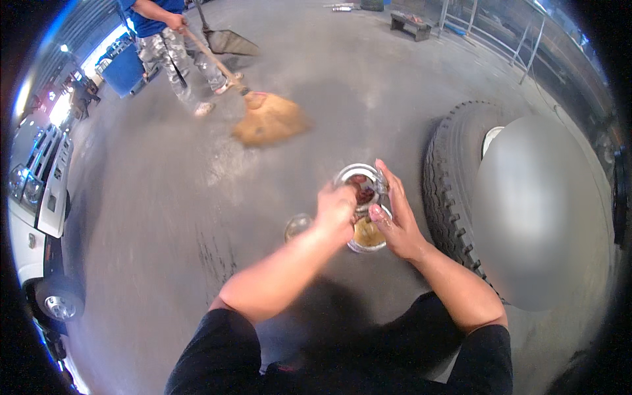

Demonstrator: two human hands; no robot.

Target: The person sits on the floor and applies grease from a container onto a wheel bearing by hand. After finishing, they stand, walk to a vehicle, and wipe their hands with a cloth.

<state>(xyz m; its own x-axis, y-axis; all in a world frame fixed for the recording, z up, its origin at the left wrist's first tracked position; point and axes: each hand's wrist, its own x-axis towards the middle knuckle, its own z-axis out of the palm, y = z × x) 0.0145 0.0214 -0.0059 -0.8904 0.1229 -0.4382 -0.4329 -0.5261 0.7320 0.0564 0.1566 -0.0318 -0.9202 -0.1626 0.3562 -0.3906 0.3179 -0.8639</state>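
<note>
Between my hands is a round, silvery-rimmed piece (361, 174) with dark reddish-brown stuff inside; I cannot tell its exact kind. My right hand (403, 227) grips it from the right side, fingers stretched along its edge and thumb in front. The fingers of my left hand (336, 212) are curled down at its inside, and what they hold is hidden. Just below, partly covered by the hands, stands a light-rimmed tub (370, 236) with yellowish-brown contents. A clear round dish or lid (298, 226) lies on the floor left of the tub.
Close on the right lies a large truck tire (447, 178), partly behind a blurred grey patch. Ahead, a person (174, 49) sweeps with a broom (270, 120) and holds a dustpan (230, 43). A white vehicle (39, 197) is at left. A low bench (410, 26) stands far off.
</note>
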